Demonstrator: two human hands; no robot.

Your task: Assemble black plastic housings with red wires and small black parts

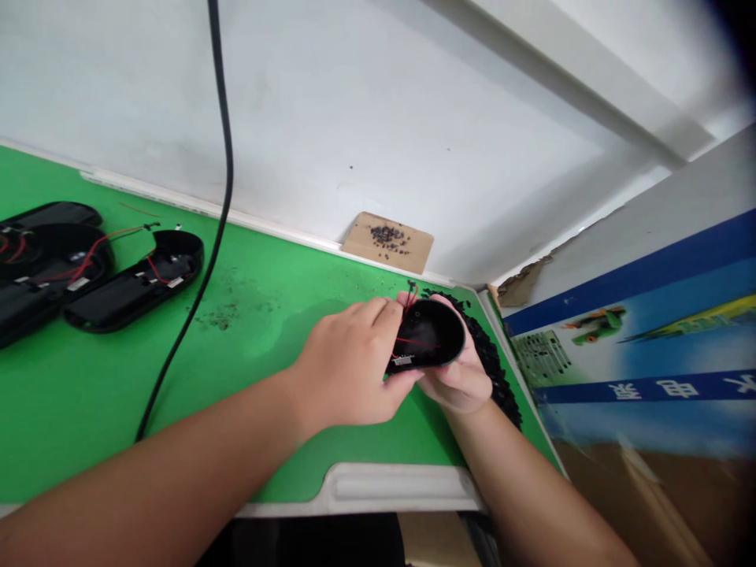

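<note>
Both hands hold one black plastic housing (437, 331), with its hollow side facing up, above the right part of the green table. Thin red wires and a small pale label show inside it, and a small dark connector (412, 285) sticks up past its rim. My left hand (354, 358) wraps over the housing's left end and covers that part. From below and the right, my right hand (464, 378) cups the rounded end, its thumb near the lower rim. Behind the right hand lies a pile of small black pieces (493, 362).
Several similar black housings (138, 287) with red wires lie on the green table (253, 331) at the left. A black cable (221, 118) hangs across the view. Cardboard with dark bits (387, 240) leans at the white wall. A printed box (638, 346) stands right.
</note>
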